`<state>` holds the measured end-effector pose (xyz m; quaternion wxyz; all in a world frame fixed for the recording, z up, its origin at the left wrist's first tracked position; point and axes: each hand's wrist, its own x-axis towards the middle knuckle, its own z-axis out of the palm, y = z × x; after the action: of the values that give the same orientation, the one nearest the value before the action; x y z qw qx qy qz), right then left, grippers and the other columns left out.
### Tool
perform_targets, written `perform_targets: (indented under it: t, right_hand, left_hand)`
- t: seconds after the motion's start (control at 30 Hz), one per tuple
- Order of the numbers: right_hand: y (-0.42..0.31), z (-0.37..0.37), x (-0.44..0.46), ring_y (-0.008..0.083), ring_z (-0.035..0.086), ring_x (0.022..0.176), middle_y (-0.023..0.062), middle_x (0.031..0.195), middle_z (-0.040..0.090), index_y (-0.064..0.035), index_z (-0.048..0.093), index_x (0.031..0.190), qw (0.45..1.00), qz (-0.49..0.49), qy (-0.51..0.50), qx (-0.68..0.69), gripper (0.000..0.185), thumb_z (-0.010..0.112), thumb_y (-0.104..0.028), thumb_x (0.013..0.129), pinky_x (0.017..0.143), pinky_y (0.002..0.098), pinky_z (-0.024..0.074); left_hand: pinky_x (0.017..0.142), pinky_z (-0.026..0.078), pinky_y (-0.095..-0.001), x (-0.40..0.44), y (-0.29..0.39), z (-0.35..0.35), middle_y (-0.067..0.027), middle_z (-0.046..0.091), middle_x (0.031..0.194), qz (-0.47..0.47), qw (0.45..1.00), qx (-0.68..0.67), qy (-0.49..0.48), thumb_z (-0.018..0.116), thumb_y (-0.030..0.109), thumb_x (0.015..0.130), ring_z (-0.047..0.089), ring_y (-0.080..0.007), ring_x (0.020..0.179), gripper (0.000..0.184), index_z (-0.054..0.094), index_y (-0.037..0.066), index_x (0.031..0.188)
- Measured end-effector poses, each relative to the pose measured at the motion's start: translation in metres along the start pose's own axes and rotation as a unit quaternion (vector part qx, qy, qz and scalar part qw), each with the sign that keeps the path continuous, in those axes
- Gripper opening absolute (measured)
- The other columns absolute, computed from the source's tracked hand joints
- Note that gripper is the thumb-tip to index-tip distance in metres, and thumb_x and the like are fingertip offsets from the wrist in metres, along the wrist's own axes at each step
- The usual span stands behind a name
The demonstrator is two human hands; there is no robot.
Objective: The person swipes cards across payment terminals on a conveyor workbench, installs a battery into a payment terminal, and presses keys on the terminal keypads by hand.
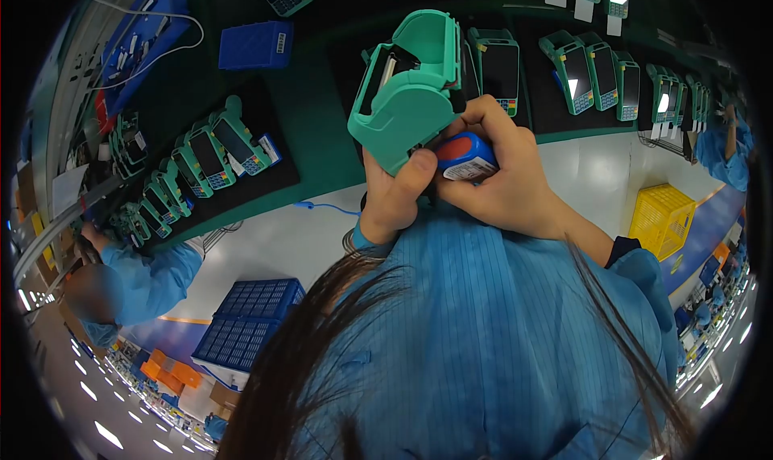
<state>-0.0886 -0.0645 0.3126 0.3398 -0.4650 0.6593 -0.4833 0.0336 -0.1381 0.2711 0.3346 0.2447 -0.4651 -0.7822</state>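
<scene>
A green device housing is held up in front of my chest, tilted, its open compartment facing upward. My left hand is closed round its lower end, the thumb pressed near a small dark slot. In my right hand is a blue, rounded object with a red top and a white label. The fingers of that hand are wrapped round it, and their tips reach the housing's lower right edge. What lies between the fingertips and the housing is hidden.
Behind the housing, green card terminals lie on the dark bench, with more rows left and right. A blue box is at the back. Blue crates and a yellow basket stand beyond the bench. A co-worker is at left, another far right.
</scene>
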Motion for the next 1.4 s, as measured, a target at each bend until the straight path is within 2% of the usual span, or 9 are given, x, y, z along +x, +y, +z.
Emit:
perform_targets:
  t: [0.53, 0.63, 0.87, 0.93, 1.0, 1.03, 1.13, 1.3, 1.4]
  right_hand:
    - [0.029, 0.006, 0.012, 0.0229, 0.062, 0.091, 0.0149, 0.105, 0.058, -0.0055, 0.044, 0.119, 0.964, 0.185, 0.011, 0.19, 0.054, 0.072, -0.021, 0.076, 0.077, 0.0337, 0.0499]
    - [0.05, 0.017, 0.012, 0.0348, 0.062, 0.085, 0.0229, 0.109, 0.052, -0.0132, 0.04, 0.134, 0.995, -0.033, -0.025, -0.093, 0.073, 0.072, -0.035, 0.071, 0.075, 0.0394, 0.0507]
    - [0.076, 0.049, 0.017, 0.0407, 0.059, 0.088, 0.0257, 0.11, 0.052, 0.0033, 0.047, 0.121, 0.992, 0.028, -0.03, -0.121, 0.055, 0.065, -0.025, 0.077, 0.076, 0.0411, 0.0495]
    - [0.073, 0.051, 0.019, 0.026, 0.06, 0.091, 0.0178, 0.099, 0.059, 0.0066, 0.047, 0.12, 0.988, 0.151, -0.018, 0.037, 0.051, 0.063, -0.02, 0.08, 0.077, 0.0332, 0.0478]
    - [0.074, 0.054, 0.017, 0.0103, 0.055, 0.085, 0.0058, 0.088, 0.06, 0.0067, 0.047, 0.12, 0.951, 0.246, 0.05, 0.183, 0.045, 0.06, -0.016, 0.083, 0.075, 0.0247, 0.0444]
    - [0.072, 0.051, 0.016, 0.0093, 0.053, 0.082, 0.0043, 0.086, 0.059, 0.0063, 0.048, 0.12, 0.95, 0.25, 0.068, 0.175, 0.044, 0.059, -0.015, 0.083, 0.073, 0.0236, 0.0434]
    - [0.057, 0.041, 0.013, 0.0071, 0.049, 0.076, 0.0018, 0.084, 0.056, 0.0058, 0.049, 0.118, 0.93, 0.304, 0.117, 0.169, 0.04, 0.057, -0.013, 0.083, 0.068, 0.0216, 0.0409]
    - [0.092, 0.014, -0.022, 0.0053, 0.052, 0.072, 0.0, 0.08, 0.057, 0.0036, 0.052, 0.114, 0.889, 0.248, 0.236, 0.304, 0.033, 0.053, -0.011, 0.085, 0.062, 0.0204, 0.042]
    - [0.112, -0.022, -0.05, 0.0015, 0.045, 0.055, -0.0053, 0.069, 0.05, -0.0044, 0.054, 0.11, 0.861, 0.259, 0.295, 0.324, 0.026, 0.052, -0.014, 0.086, 0.045, 0.0185, 0.0308]
  left_hand:
    - [0.086, 0.046, -0.0313, 0.024, -0.007, -0.006, -0.014, 0.053, 0.115, -0.08, 0.985, -0.088, 0.128, 0.051, 0.026, 0.095, 0.054, -0.0199, 0.101, 0.046, 0.037, 0.001, 0.131]
    - [0.094, 0.038, -0.0313, 0.043, -0.019, -0.021, -0.0122, 0.035, 0.125, -0.076, 0.976, -0.033, 0.202, 0.074, 0.023, 0.08, 0.04, -0.0189, 0.114, 0.089, 0.009, 0.005, 0.138]
    - [0.093, 0.042, -0.0321, 0.045, -0.02, -0.044, -0.0136, 0.042, 0.122, -0.128, 0.969, -0.028, 0.212, 0.066, 0.023, 0.087, 0.049, -0.0187, 0.107, 0.074, 0.013, 0.005, 0.135]
    - [0.091, 0.043, -0.0329, 0.054, -0.005, -0.071, -0.0105, 0.049, 0.117, -0.206, 0.963, -0.073, 0.158, 0.055, 0.031, 0.093, 0.052, -0.0182, 0.103, 0.056, 0.026, 0.004, 0.132]
    - [0.09, 0.042, -0.034, 0.084, -0.002, -0.123, -0.0084, 0.056, 0.113, -0.178, 0.958, 0.202, 0.096, 0.05, 0.035, 0.094, 0.053, -0.0211, 0.107, 0.04, 0.051, 0.003, 0.118]
    - [0.094, 0.042, -0.0355, 0.105, -0.016, -0.153, -0.0129, 0.057, 0.116, -0.058, 0.924, 0.365, 0.097, 0.053, 0.03, 0.092, 0.052, -0.025, 0.113, 0.037, 0.054, 0.003, 0.117]
    - [0.105, 0.027, -0.0549, 0.167, -0.016, -0.215, -0.0194, 0.038, 0.137, 0.095, 0.618, 0.776, 0.081, 0.068, 0.014, 0.074, 0.031, -0.0387, 0.131, 0.07, 0.037, 0.012, 0.137]
    - [0.108, 0.02, -0.0567, 0.21, 0.006, -0.255, -0.0206, 0.033, 0.14, 0.042, 0.411, 0.89, -0.191, 0.074, 0.012, 0.064, 0.026, -0.0415, 0.132, 0.085, 0.032, 0.014, 0.138]
    - [0.106, 0.027, -0.0511, 0.2, 0.018, -0.224, -0.0242, 0.04, 0.133, 0.03, 0.495, 0.849, -0.183, 0.077, 0.018, 0.062, 0.034, -0.0422, 0.127, 0.088, 0.031, 0.006, 0.137]
